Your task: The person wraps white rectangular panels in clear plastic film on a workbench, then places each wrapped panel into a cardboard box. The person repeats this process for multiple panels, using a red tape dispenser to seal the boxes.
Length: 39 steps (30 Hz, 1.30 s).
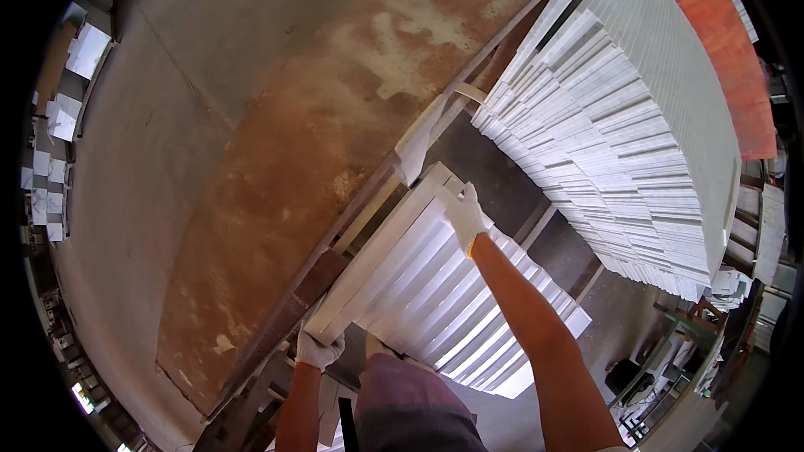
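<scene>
A pale, flat-sided plank (377, 253) lies slantwise in front of me, along the edge of a stack of white strips (456, 305). My left hand (320, 351), in a white knit glove, is closed round the plank's near end, with its fingers partly hidden beneath. At the far end, my gloved right hand (466, 216) grips the same plank, thumb and fingers around its edge. The white strips lie side by side in rows, next to my right forearm and in front of my legs.
Left of the plank runs a large brown-stained tabletop (293, 151) with a raised frame edge. A tall stack of white slats (611, 134) stands at the right, beside an orange-red panel (724, 50). Grey floor (494, 163) shows between the stacks. A cluttered rack stands at the lower right.
</scene>
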Each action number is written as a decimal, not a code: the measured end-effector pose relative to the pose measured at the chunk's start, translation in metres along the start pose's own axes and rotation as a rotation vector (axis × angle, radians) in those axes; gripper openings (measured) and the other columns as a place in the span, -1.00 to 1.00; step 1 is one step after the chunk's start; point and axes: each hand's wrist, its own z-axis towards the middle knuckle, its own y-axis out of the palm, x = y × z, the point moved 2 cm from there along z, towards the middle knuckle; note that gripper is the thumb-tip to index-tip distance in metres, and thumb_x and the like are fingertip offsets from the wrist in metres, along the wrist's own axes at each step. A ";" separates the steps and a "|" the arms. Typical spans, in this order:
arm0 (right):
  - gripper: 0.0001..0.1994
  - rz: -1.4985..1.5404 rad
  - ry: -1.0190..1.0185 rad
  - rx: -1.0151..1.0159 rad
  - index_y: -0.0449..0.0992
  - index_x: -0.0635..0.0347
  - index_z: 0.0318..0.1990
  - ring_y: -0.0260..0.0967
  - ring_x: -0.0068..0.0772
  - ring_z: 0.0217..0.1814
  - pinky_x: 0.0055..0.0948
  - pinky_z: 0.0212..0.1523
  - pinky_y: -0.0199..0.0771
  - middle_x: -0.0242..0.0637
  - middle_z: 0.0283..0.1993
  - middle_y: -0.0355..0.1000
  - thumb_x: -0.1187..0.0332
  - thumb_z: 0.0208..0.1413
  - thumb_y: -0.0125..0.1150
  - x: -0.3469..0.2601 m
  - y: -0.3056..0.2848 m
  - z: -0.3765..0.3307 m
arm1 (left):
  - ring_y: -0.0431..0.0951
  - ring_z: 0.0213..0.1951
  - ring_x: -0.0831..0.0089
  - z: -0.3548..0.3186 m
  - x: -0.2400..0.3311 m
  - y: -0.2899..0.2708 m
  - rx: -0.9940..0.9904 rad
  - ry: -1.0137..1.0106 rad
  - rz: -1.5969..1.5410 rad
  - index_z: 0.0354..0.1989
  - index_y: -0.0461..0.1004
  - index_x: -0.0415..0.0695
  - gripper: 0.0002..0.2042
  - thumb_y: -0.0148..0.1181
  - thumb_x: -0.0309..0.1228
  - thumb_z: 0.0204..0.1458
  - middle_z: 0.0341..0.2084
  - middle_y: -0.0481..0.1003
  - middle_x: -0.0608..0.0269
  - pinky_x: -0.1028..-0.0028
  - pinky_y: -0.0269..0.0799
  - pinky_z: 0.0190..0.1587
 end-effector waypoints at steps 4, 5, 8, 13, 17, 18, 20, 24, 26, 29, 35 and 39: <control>-0.09 -0.169 -0.040 -0.033 -0.03 0.34 0.45 0.46 -0.24 0.01 -0.31 -0.03 0.48 -0.05 0.07 0.46 -0.02 0.14 0.30 0.051 0.025 -0.046 | 0.52 -0.27 0.19 -0.020 -0.020 0.028 0.017 0.092 -0.012 -0.03 0.51 0.02 -0.39 -0.24 0.29 0.22 -0.23 0.55 0.20 0.29 0.47 -0.34; -0.09 -0.215 -0.064 0.001 -0.02 0.38 0.44 0.48 -0.16 0.03 -0.26 -0.02 0.49 -0.02 0.05 0.49 -0.04 0.15 0.28 0.061 0.038 -0.045 | 0.51 -0.28 0.20 -0.023 -0.021 0.030 0.071 0.121 0.012 -0.03 0.51 0.00 -0.36 -0.25 0.31 0.21 -0.25 0.55 0.20 0.29 0.47 -0.34; -0.12 -0.302 -0.144 0.150 0.05 0.48 0.38 0.51 0.08 0.10 -0.13 0.00 0.50 0.07 -0.01 0.55 -0.08 0.17 0.24 0.077 0.067 -0.043 | 0.50 -0.32 0.22 -0.020 -0.014 0.035 0.200 0.152 0.079 -0.05 0.51 -0.01 -0.33 -0.27 0.34 0.18 -0.30 0.54 0.21 0.30 0.45 -0.36; -0.21 -0.432 -0.032 0.054 0.18 0.57 0.25 0.41 0.11 0.22 -0.16 0.18 0.39 0.17 0.14 0.46 -0.04 0.17 0.24 0.072 0.076 -0.030 | 0.46 -0.36 0.24 0.013 0.014 0.011 0.271 0.074 0.108 -0.11 0.50 0.04 -0.38 -0.24 0.32 0.12 -0.32 0.53 0.25 0.33 0.40 -0.40; -0.13 -0.309 -0.052 0.018 0.03 0.58 0.32 0.38 0.01 0.26 -0.22 0.22 0.36 0.17 0.21 0.40 -0.02 0.17 0.26 0.063 0.070 -0.041 | 0.48 -0.38 0.24 0.004 0.008 0.019 0.278 0.129 0.163 -0.11 0.49 -0.06 -0.40 -0.26 0.21 0.17 -0.37 0.51 0.14 0.33 0.43 -0.41; -0.10 -0.308 -0.011 -0.002 -0.02 0.57 0.35 0.37 -0.01 0.27 -0.23 0.22 0.36 0.16 0.23 0.39 -0.02 0.17 0.26 0.052 0.066 -0.048 | 0.48 -0.38 0.24 0.005 0.008 0.018 0.351 0.119 0.120 -0.10 0.49 -0.07 -0.37 -0.28 0.24 0.17 -0.37 0.50 0.13 0.32 0.44 -0.41; -0.02 -0.304 -0.010 -0.072 -0.14 0.56 0.40 0.37 -0.02 0.27 -0.23 0.24 0.34 0.15 0.25 0.37 -0.06 0.16 0.25 0.046 0.057 -0.050 | 0.48 -0.36 0.22 0.003 0.007 0.018 0.273 0.101 0.125 -0.05 0.48 -0.03 -0.30 -0.32 0.35 0.15 -0.33 0.51 0.14 0.32 0.45 -0.40; 0.07 -0.259 -0.027 -0.137 -0.23 0.55 0.44 0.36 -0.01 0.28 -0.26 0.24 0.33 0.15 0.28 0.34 -0.11 0.14 0.27 0.039 0.047 -0.056 | 0.48 -0.38 0.23 -0.003 0.002 0.022 0.222 0.086 0.103 -0.06 0.48 -0.07 -0.20 -0.37 0.45 0.12 -0.35 0.51 0.13 0.33 0.45 -0.42; 0.03 -0.221 -0.024 -0.128 -0.06 0.54 0.39 0.34 0.09 0.30 -0.21 0.26 0.34 0.20 0.24 0.37 -0.13 0.05 0.31 0.031 0.043 -0.070 | 0.49 -0.37 0.22 -0.003 0.000 0.017 0.171 0.092 0.107 -0.05 0.48 -0.07 -0.15 -0.43 0.49 0.10 -0.35 0.51 0.13 0.32 0.45 -0.42; 0.01 -0.246 0.011 -0.120 0.05 0.52 0.36 0.33 0.11 0.33 -0.21 0.27 0.33 0.21 0.24 0.37 -0.16 0.01 0.34 0.021 0.039 -0.083 | 0.50 -0.35 0.22 -0.006 -0.006 0.017 0.139 0.088 0.112 -0.05 0.48 -0.07 -0.12 -0.48 0.51 0.09 -0.34 0.52 0.14 0.32 0.47 -0.42; 0.03 -0.374 -0.077 -0.174 0.03 0.51 0.39 0.38 0.09 0.26 -0.20 0.20 0.37 0.21 0.17 0.42 -0.21 0.04 0.27 0.021 0.030 -0.092 | 0.49 -0.25 0.15 -0.002 -0.003 0.006 0.089 0.055 0.082 0.04 0.43 0.03 -0.20 -0.43 0.48 0.12 -0.20 0.50 0.19 0.28 0.47 -0.37; -0.05 -0.524 -0.077 -0.126 0.05 0.48 0.40 0.48 0.00 0.06 -0.22 0.07 0.44 0.14 0.03 0.50 -0.15 0.11 0.22 0.060 0.017 -0.071 | 0.49 -0.23 0.11 -0.005 -0.006 0.014 0.158 0.127 0.115 0.06 0.42 0.02 -0.20 -0.43 0.47 0.13 -0.12 0.49 0.19 0.27 0.52 -0.34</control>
